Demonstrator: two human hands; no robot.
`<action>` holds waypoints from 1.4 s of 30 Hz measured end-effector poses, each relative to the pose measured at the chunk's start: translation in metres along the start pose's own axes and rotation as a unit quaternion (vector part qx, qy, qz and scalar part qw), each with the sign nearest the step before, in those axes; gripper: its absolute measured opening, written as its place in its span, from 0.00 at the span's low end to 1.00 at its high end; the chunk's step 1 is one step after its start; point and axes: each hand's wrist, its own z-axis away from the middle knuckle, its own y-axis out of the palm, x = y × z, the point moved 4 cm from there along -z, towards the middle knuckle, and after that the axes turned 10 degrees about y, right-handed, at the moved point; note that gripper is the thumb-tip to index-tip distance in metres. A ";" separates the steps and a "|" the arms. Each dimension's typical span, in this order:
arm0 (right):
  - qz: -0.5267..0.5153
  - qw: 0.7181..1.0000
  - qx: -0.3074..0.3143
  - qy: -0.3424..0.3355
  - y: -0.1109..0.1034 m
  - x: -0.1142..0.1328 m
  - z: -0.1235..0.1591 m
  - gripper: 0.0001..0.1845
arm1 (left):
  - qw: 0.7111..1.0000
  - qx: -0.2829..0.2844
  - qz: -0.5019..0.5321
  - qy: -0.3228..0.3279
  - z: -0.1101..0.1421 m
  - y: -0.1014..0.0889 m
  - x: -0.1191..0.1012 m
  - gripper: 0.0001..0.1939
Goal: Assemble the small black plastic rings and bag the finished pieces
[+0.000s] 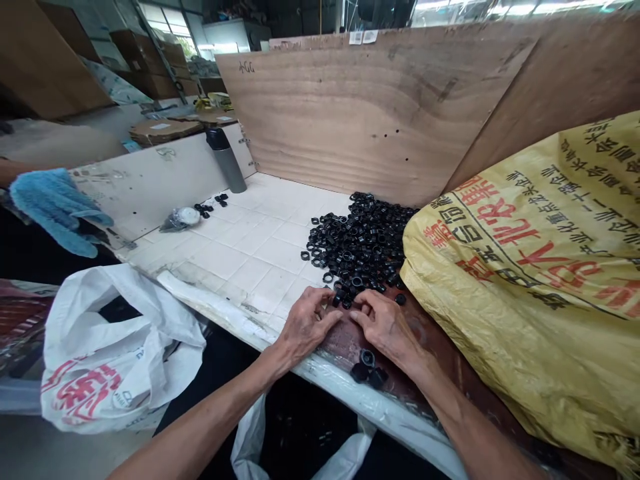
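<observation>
Black plastic rings (357, 243), glossy, short and open-centred, lie heaped in one loose pile, far too many to count, where a white tiled worktop (240, 257) meets a brown wooden board (415, 327). Both hands reach the pile's near edge: the left hand (305, 323) and the right hand (385, 327) sit side by side, fingers curled inward, with a few rings just between them. Each grip is half closed; whether either has hold of a ring, I cannot tell. Three larger black fittings (369, 370) sit together on the board just below the hands. Farther along the worktop lie two small clusters of black rings (210, 205) beside one clear plastic bag (177, 219). One steel bottle (226, 160) with a black cap stands at the worktop's far corner, near a plywood panel (350, 113). One yellow woven sack (520, 267) printed with red and black characters slumps just beside the pile, one white plastic carrier bag (117, 347) sits off the worktop's left edge, and one blue cloth (55, 210) lies farther left.
</observation>
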 end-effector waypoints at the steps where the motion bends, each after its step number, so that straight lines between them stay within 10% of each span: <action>1: -0.002 0.999 0.003 -0.034 0.004 0.003 0.000 0.07 | 1.000 0.005 -0.018 0.022 -0.002 0.003 0.002 0.16; 10: 0.048 0.995 0.013 -0.082 0.014 0.010 0.005 0.07 | 0.997 -0.023 -0.001 -0.072 -0.004 0.007 0.015 0.10; 28: -0.025 0.994 0.008 -0.106 0.010 0.010 0.006 0.08 | 0.996 0.053 -0.067 0.034 -0.003 0.013 0.009 0.15; 42: -0.241 0.968 0.073 0.019 0.001 0.009 0.000 0.09 | 0.999 0.022 0.013 0.029 -0.002 0.012 0.004 0.14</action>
